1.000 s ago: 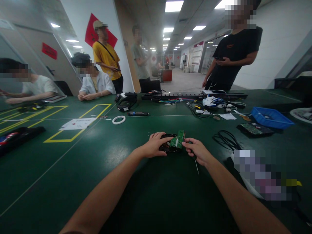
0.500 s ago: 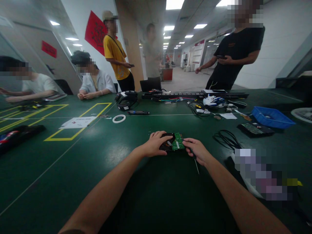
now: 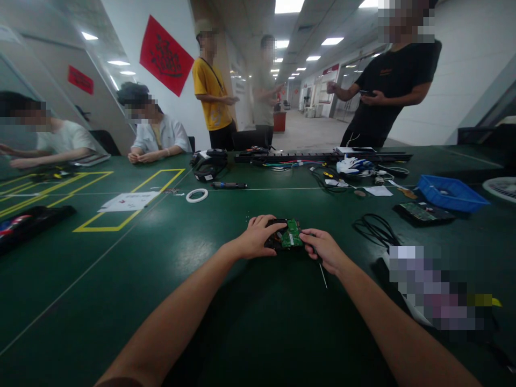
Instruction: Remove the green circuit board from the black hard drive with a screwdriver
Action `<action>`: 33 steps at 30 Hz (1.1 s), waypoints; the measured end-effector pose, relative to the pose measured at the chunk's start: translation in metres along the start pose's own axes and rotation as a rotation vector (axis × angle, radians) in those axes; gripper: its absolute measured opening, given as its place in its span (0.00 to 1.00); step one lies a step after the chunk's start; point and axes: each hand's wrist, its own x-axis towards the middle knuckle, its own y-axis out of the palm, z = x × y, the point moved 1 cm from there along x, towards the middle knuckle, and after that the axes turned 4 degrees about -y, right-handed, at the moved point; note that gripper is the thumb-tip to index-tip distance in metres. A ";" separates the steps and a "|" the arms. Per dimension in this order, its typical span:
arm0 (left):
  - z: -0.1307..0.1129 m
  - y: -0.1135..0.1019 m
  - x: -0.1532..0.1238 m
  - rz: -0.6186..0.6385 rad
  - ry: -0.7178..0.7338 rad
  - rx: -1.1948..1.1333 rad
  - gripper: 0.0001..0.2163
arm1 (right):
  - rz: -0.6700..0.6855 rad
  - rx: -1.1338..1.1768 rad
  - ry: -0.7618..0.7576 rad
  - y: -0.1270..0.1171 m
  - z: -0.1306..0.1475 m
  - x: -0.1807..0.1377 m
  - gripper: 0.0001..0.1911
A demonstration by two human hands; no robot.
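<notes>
A small black device with a green circuit board (image 3: 291, 237) lies on the dark green table (image 3: 161, 279) in front of me. My left hand (image 3: 258, 237) is curled over the device's left side and holds it down. My right hand (image 3: 322, 250) is closed at the board's right edge, its fingertips on the board. A thin screwdriver shaft (image 3: 323, 275) sticks out below the right hand, which grips the tool.
A coil of black cable (image 3: 373, 228), a blue tray (image 3: 449, 193) and another circuit board (image 3: 423, 212) lie to the right. A white tape ring (image 3: 196, 195), headset (image 3: 207, 166) and tools are farther back. Several people sit or stand beyond the table.
The green board was tilted up a second ago and now lies flat on the black device. Both hands stay on it. The standing people behind have shifted right.
</notes>
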 end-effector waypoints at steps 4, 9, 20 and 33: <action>-0.001 0.000 0.000 -0.007 0.006 0.002 0.43 | -0.001 -0.001 0.007 0.001 -0.001 -0.001 0.16; -0.002 -0.002 0.000 -0.001 0.020 0.023 0.40 | -0.032 -0.017 0.012 0.003 0.000 -0.002 0.15; -0.001 0.000 0.000 0.003 0.022 0.029 0.36 | -0.080 -0.063 0.046 0.002 0.002 -0.002 0.14; -0.001 0.000 0.000 0.008 0.043 0.043 0.35 | -0.013 -0.194 0.043 -0.009 0.000 -0.002 0.16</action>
